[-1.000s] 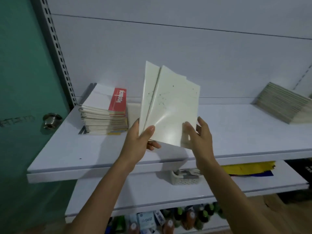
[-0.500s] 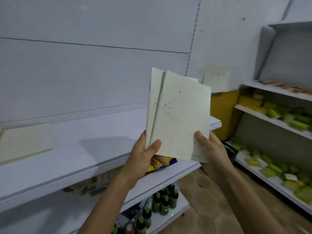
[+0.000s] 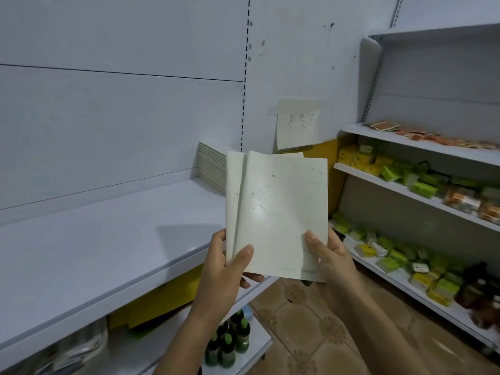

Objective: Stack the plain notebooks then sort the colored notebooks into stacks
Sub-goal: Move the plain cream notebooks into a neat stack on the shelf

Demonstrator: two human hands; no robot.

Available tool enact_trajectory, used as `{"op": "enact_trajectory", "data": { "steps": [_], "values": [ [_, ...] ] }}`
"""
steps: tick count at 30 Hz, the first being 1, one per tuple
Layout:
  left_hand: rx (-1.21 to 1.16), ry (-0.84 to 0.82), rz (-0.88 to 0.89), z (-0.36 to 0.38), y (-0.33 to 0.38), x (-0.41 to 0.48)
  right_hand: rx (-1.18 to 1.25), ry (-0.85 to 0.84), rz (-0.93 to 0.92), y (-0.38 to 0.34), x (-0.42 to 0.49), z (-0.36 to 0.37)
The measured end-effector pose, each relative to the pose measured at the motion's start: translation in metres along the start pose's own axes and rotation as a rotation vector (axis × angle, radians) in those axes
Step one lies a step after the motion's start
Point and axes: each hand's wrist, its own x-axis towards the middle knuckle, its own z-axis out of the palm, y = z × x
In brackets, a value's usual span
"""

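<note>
I hold a few plain pale notebooks (image 3: 281, 212) upright in front of me, fanned slightly, their covers speckled with small dark spots. My left hand (image 3: 227, 266) grips their lower left corner, thumb on the front cover. My right hand (image 3: 327, 255) grips the lower right corner, thumb also on the front. Behind the notebooks, a leaning stack of plain notebooks (image 3: 211, 166) rests at the right end of the white shelf (image 3: 108, 239), partly hidden by what I hold.
A paper sign (image 3: 297, 124) hangs on the wall past the shelf's end. Right-hand shelves (image 3: 416, 190) carry yellow and green packets. Green-capped bottles (image 3: 230, 342) stand on a lower shelf. Tiled floor (image 3: 311, 320) lies between the two shelf units.
The view has swung right along the shelf, away from the red-labelled stack at the left end. The leaning plain stack is now close behind the notebooks. Both hands keep their grip.
</note>
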Motion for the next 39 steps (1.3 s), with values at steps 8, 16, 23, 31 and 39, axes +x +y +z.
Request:
{"op": "enact_trajectory", "data": {
  "steps": [8, 16, 23, 31, 39],
  "values": [
    [-0.051, 0.081, 0.044, 0.017, -0.012, 0.133, -0.023, 0.037, -0.005, -0.005, 0.131, 0.003],
    [0.083, 0.071, 0.198, 0.021, -0.01, 0.239, -0.107, 0.058, -0.038, -0.014, 0.246, 0.005],
    [0.312, 0.261, 0.275, 0.012, -0.009, 0.298, -0.171, -0.15, -0.023, -0.025, 0.335, 0.022],
    [0.805, 0.524, 0.179, 0.004, -0.028, 0.341, -0.296, -0.439, 0.029, -0.006, 0.435, 0.048],
    [0.83, 0.593, 0.027, 0.002, -0.044, 0.351, -0.504, -0.662, 0.025, 0.031, 0.472, 0.057]
  ]
}}
